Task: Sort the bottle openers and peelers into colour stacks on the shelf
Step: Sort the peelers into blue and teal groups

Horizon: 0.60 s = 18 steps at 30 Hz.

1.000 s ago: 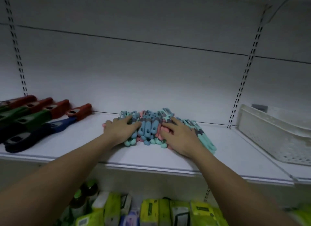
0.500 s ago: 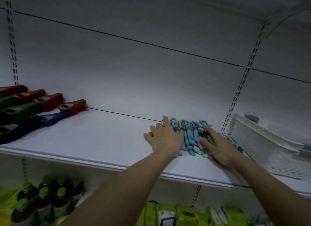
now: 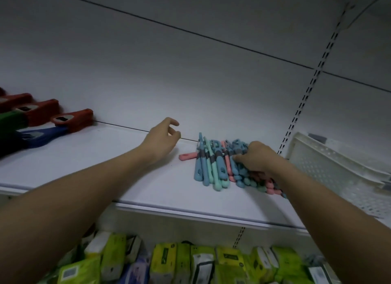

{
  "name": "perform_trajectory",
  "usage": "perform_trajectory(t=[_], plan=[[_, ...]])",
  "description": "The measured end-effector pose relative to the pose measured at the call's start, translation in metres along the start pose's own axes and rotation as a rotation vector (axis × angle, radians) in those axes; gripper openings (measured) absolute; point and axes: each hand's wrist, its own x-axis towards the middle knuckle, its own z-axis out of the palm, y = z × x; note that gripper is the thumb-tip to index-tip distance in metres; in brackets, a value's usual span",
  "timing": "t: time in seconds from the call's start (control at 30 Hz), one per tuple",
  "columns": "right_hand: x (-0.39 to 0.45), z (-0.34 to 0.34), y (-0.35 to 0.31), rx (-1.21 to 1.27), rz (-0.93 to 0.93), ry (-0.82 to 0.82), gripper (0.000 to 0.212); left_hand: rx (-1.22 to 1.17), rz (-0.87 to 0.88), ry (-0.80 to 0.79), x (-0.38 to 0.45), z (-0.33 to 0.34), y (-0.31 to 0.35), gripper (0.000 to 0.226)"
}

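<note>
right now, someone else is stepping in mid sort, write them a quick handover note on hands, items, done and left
Left hand: empty, fingers loosely curled, hovering over the shelf just left of the peelers.
Right hand: resting on the right side of the peeler pile, fingers pressed into it; no clear grip.
Peelers: blue, teal and pink still mixed in one pile; one pink peeler sticks out on the left.
Bottle openers: far left, red, green and blue overlapping.
White basket: at right.
Left: split the peelers by colour.

No legible text; labels on green packets (image 3: 163, 260) below shelf too blurred.
</note>
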Motion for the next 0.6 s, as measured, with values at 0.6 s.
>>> perform_trajectory(t=[0.6], plan=[[-0.015,0.037,-0.131,0.437,-0.441,0.154,0.021,-0.894,-0.216,-0.225,-0.010,-0.007,0.004,0.034]])
